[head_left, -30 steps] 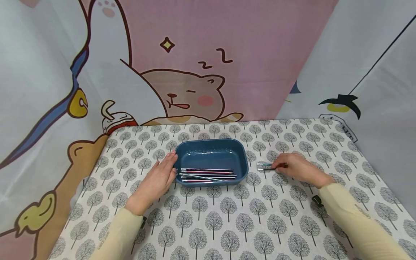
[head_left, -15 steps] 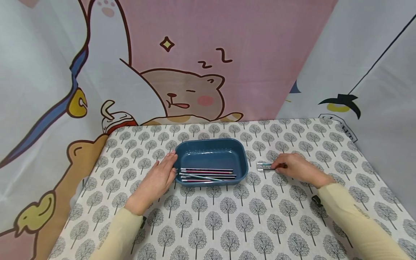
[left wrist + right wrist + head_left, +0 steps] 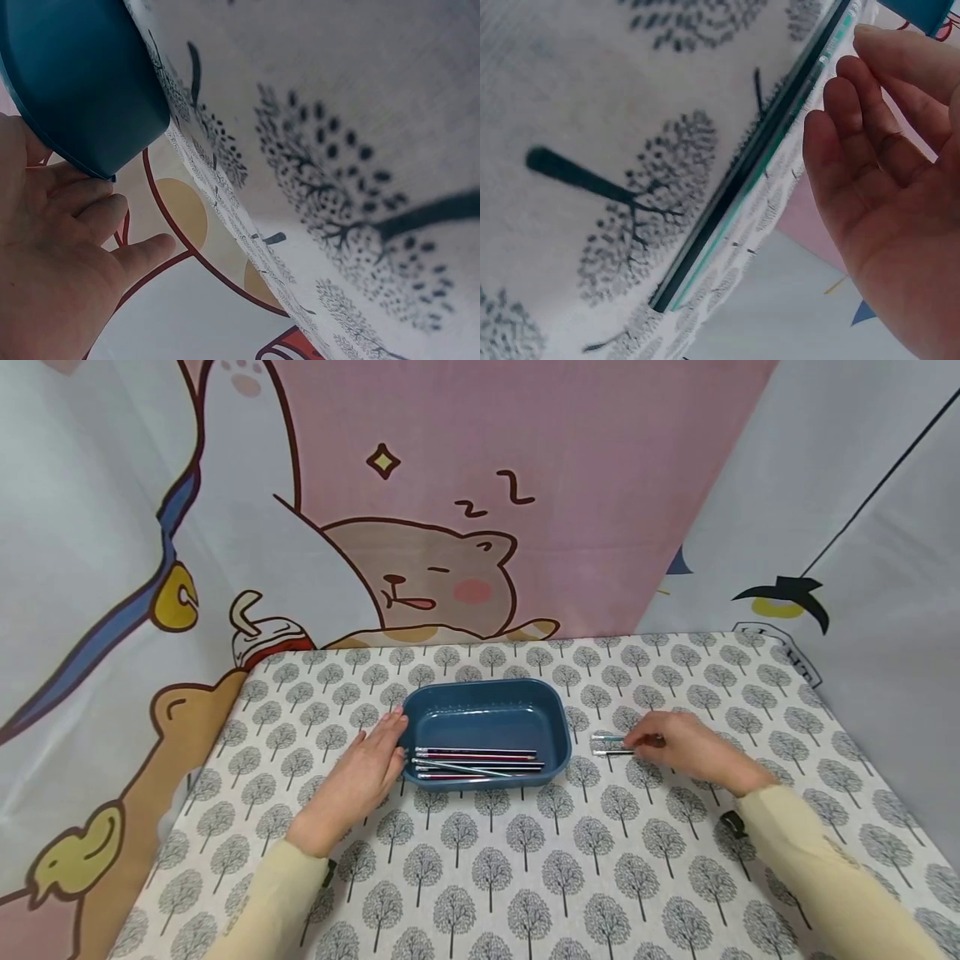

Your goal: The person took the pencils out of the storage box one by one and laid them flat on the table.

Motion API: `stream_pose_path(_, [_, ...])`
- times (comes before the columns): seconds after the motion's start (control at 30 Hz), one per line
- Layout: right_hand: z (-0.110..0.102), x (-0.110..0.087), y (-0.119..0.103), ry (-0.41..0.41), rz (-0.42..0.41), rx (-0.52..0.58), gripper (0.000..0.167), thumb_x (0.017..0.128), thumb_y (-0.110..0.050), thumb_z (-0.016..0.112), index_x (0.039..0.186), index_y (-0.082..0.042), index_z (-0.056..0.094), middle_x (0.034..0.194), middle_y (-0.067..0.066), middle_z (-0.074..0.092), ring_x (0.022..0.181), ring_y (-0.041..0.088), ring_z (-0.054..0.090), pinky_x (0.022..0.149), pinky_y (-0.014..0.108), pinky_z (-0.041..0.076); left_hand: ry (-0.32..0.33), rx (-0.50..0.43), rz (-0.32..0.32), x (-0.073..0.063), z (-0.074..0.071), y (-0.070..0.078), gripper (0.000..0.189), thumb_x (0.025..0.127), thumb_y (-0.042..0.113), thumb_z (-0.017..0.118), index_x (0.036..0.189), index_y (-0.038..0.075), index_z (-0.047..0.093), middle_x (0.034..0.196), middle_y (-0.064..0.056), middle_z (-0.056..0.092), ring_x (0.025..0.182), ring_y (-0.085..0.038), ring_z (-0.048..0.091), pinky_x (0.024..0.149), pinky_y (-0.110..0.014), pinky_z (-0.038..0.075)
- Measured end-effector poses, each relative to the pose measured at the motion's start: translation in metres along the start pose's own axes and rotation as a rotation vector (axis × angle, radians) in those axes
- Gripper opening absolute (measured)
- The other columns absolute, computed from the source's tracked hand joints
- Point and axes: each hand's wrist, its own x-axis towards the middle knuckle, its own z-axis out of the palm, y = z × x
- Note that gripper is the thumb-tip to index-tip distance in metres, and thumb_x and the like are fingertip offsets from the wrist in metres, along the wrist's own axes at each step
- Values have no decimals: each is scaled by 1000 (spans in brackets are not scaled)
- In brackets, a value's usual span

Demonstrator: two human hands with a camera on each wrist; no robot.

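Observation:
A blue rectangular tray [image 3: 491, 693] sits on the table, holding several pencils [image 3: 480, 766] with silvery ends along its near side. My left hand [image 3: 360, 777] rests its fingers against the tray's left end; in the left wrist view the fingertips touch the tray wall [image 3: 90, 97]. Right of the tray, two more pencils [image 3: 742, 172], one dark and one with a green stripe, lie side by side on the cloth. My right hand [image 3: 678, 745] is over them, covering their right part in the head view. The right wrist view shows its loosely bent fingers [image 3: 844, 105] right beside the pencils.
A white cloth with grey tree prints [image 3: 487, 860] covers the table. Behind it hangs a pink and white curtain [image 3: 600, 510] with cartoon animals, and pale curtain sides [image 3: 885, 577] stand along the left and right edges.

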Motion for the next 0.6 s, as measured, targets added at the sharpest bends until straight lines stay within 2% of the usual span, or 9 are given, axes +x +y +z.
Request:
stream_pose_path(0.13, [-7, -5, -10, 46, -4, -7, 19, 94, -6, 75, 112, -9, 78, 105, -2, 72, 92, 13, 67, 78, 30, 61, 4, -5, 4, -1, -1, 0, 52, 112, 23, 43, 158, 0, 38, 168, -16, 29, 153, -33, 31, 119, -65, 29])
stream_pose_path(0.3, [-14, -12, -24, 108, -37, -36, 17, 97, -10, 73, 114, -9, 77, 106, -2, 72, 95, 15, 68, 81, 38, 62, 14, -12, 13, 0, -1, 1, 52, 111, 23, 44, 158, -1, 39, 167, -17, 30, 152, -33, 33, 119, -65, 30])
stream_pose_path(0.47, [-16, -17, -41, 143, -61, -40, 22, 97, -11, 73, 119, -11, 75, 114, 1, 72, 100, 19, 68, 84, 44, 61, 17, -8, 13, 0, -1, 0, 52, 111, 22, 45, 157, -1, 39, 166, -18, 31, 152, -33, 32, 118, -66, 30])
stream_pose_path(0.6, [-17, -16, -61, 175, -101, -40, 25, 97, -11, 73, 122, -13, 74, 123, 5, 71, 111, 28, 67, 89, 51, 59, 11, -1, 7, 0, -2, 0, 52, 111, 22, 45, 158, -1, 39, 167, -17, 30, 153, -33, 32, 118, -66, 30])
